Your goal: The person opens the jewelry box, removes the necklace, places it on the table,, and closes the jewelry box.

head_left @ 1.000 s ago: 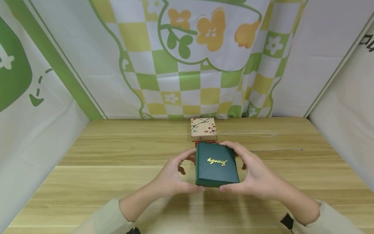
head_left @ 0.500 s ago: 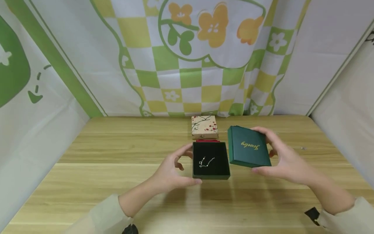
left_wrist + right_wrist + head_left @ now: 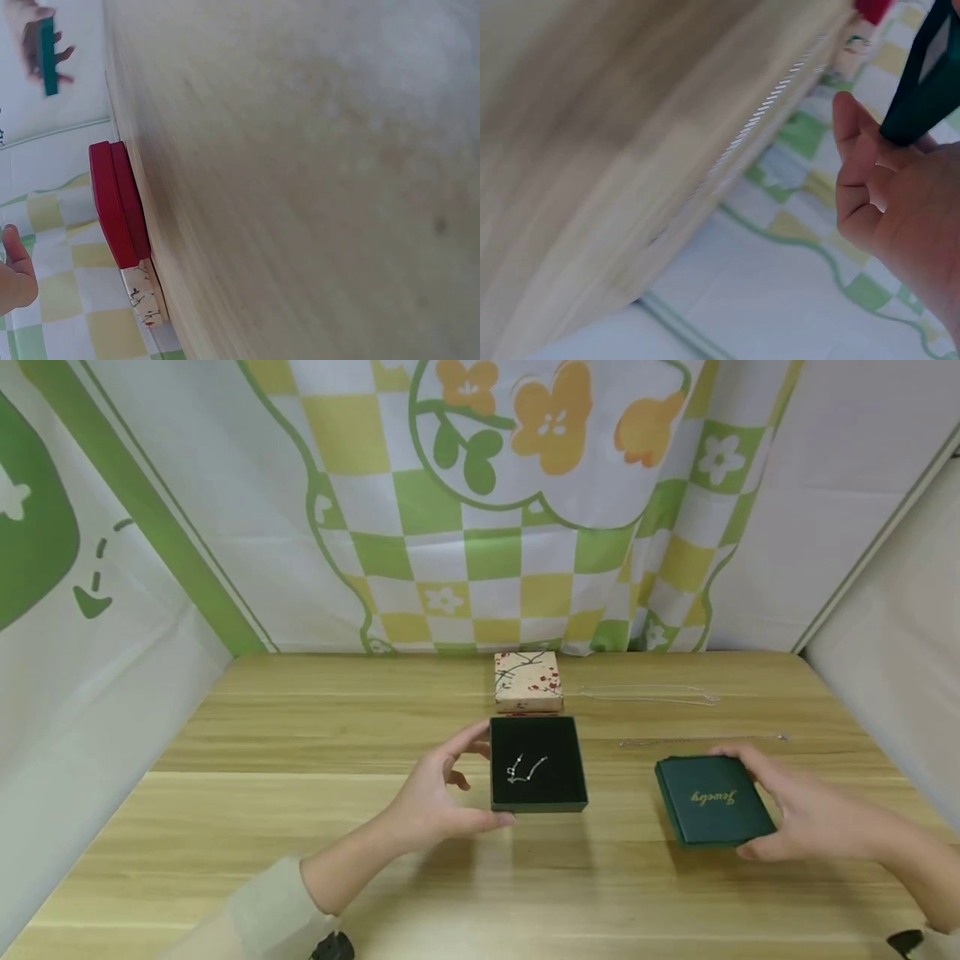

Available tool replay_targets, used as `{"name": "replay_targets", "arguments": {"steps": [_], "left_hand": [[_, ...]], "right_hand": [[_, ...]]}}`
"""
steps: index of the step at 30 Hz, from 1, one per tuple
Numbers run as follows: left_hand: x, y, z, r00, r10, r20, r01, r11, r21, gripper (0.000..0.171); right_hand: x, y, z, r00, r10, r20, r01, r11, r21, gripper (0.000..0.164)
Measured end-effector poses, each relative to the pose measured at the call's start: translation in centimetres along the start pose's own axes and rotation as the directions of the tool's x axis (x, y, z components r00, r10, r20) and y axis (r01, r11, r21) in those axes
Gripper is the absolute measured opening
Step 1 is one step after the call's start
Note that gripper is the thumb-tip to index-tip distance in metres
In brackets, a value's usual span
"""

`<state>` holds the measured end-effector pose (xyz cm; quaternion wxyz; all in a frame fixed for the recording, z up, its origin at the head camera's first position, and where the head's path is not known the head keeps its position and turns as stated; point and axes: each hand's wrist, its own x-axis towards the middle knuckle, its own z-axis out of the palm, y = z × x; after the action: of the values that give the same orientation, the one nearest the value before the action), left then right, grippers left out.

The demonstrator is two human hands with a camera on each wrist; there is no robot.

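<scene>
My left hand (image 3: 435,793) grips the left side of a green jewelry box base (image 3: 538,806), thumb at the near edge and fingers at the far side. On its black lining lies a thin silver chain (image 3: 528,777) with small ornaments. Off to the right, my right hand (image 3: 795,810) holds the green lid (image 3: 716,800), lettered "Jewelry" in gold, above the table. The right wrist view catches part of the lid (image 3: 922,97) beside the curled fingers. In the left wrist view, the base is out of frame.
Behind the base stands a red box (image 3: 120,202), mostly hidden in the head view. A floral-patterned box (image 3: 528,681) sits at the table's back. To its right lie a thin necklace (image 3: 648,693) and a bracelet chain (image 3: 697,741) on the wooden table (image 3: 300,735).
The lid has come off the base, showing the black lining and the chain. My right hand has carried it right and lower. My left hand keeps the base in nearly the same place.
</scene>
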<state>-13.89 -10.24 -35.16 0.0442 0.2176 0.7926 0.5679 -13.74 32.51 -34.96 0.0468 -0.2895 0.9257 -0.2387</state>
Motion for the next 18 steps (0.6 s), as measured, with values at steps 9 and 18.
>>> {"name": "replay_targets", "arguments": {"steps": [9, 18], "left_hand": [[-0.1, 0.1, -0.1, 1.0, 0.023, -0.005, -0.023, 1.0, -0.007, 0.098], [0.0, -0.1, -0.1, 1.0, 0.004, 0.008, -0.004, 0.999, -0.034, 0.099]], "right_hand": [[-3.5, 4.1, 1.4, 0.995, 0.056, 0.088, -0.053, 0.998, -0.037, 0.105], [-5.2, 5.5, 1.7, 0.955, 0.218, 0.202, -0.199, 0.974, -0.113, 0.118]]}}
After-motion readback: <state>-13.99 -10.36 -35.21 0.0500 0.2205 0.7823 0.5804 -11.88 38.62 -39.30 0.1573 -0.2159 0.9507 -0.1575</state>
